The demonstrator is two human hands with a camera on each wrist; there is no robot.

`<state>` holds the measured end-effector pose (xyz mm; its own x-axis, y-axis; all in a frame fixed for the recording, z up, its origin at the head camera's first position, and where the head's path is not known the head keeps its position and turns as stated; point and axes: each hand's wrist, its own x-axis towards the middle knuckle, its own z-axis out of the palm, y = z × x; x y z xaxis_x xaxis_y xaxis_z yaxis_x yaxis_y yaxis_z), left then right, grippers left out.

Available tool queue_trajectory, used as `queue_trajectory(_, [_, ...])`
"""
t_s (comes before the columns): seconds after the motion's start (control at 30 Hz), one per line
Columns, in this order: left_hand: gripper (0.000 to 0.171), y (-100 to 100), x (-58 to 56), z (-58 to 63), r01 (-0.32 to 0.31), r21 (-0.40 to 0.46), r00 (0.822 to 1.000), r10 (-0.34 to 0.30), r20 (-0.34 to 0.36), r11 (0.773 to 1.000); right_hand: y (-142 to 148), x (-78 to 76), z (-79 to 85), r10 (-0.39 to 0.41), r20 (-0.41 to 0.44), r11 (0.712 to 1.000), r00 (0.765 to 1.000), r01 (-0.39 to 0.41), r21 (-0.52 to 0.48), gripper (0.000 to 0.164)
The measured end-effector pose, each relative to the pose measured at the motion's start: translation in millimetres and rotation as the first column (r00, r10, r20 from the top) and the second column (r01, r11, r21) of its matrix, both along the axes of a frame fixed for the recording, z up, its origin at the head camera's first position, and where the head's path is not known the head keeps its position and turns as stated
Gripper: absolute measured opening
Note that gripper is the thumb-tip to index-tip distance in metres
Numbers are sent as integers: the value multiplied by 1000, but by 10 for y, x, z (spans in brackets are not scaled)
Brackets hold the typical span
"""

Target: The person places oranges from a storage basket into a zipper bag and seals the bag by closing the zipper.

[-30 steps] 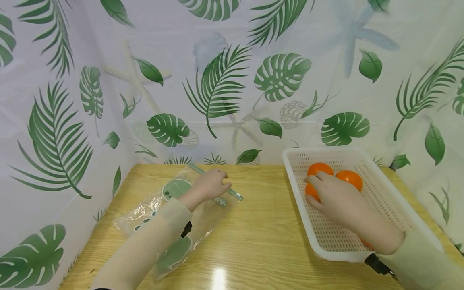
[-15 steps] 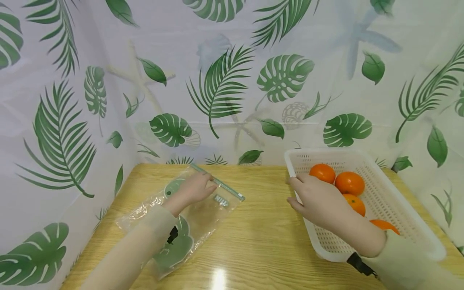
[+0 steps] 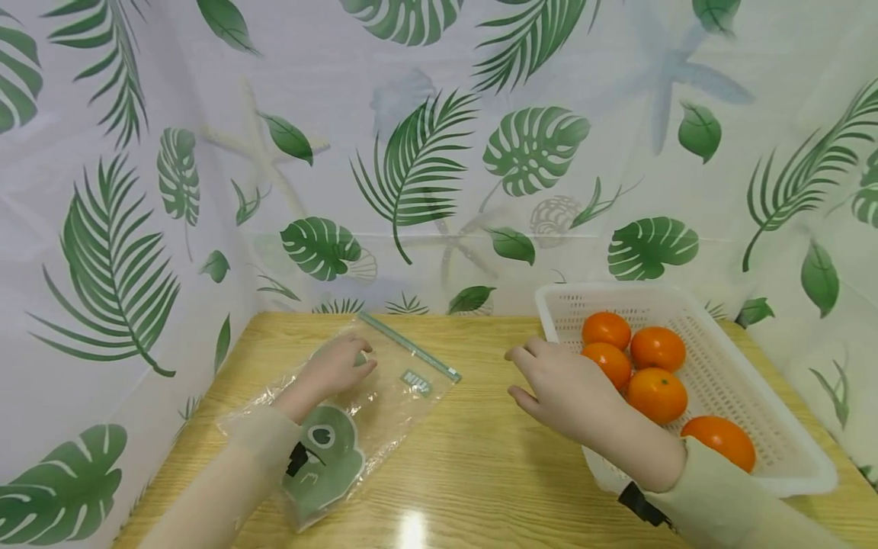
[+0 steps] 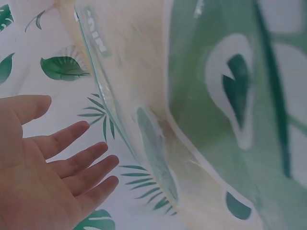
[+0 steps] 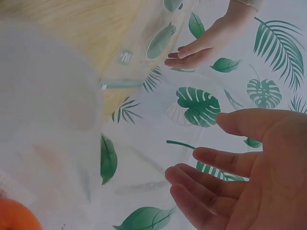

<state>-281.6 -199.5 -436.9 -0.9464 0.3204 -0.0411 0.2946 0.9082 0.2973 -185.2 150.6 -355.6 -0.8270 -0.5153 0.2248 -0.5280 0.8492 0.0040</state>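
A clear plastic zip bag [image 3: 391, 412] with green printed shapes lies flat on the table, its green slider strip [image 3: 411, 348] along the far side. My left hand [image 3: 332, 372] hovers above the bag, fingers loosely extended; the left wrist view shows the palm [image 4: 43, 167] holding nothing. To the right, my right hand [image 3: 559, 385] is over the left rim of a white plastic basket [image 3: 727, 370]. Its fingers reach past that rim above the table, and the right wrist view shows them relaxed around nothing. Several oranges [image 3: 657, 395] sit in the basket, partly behind the right hand.
The wooden table [image 3: 480, 457] runs between bag and basket. A white cloth backdrop [image 3: 439, 152] with printed green leaves rises behind the table and along both sides.
My right hand has come away from the oranges and moved left over the basket's rim, uncovering more fruit. My left hand has drawn back from the slider strip toward the lower left.
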Motion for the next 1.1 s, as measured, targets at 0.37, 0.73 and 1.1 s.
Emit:
queue_trajectory(0.37, [47, -308, 121, -117, -39, -18, 999, 39, 11, 999, -232, -32, -113, -24, 151, 1000, 988, 22, 19, 53])
queue_trajectory(0.73, [59, -518, 185, -160, -90, -67, 994, 94, 52, 994, -388, -86, -206, -34, 210, 999, 977, 25, 46, 70])
queue_trajectory(1.1, [70, -662, 215, -150, -109, -53, 983, 115, 143, 993, -578, -243, -343, -49, 244, 998, 968, 37, 56, 79])
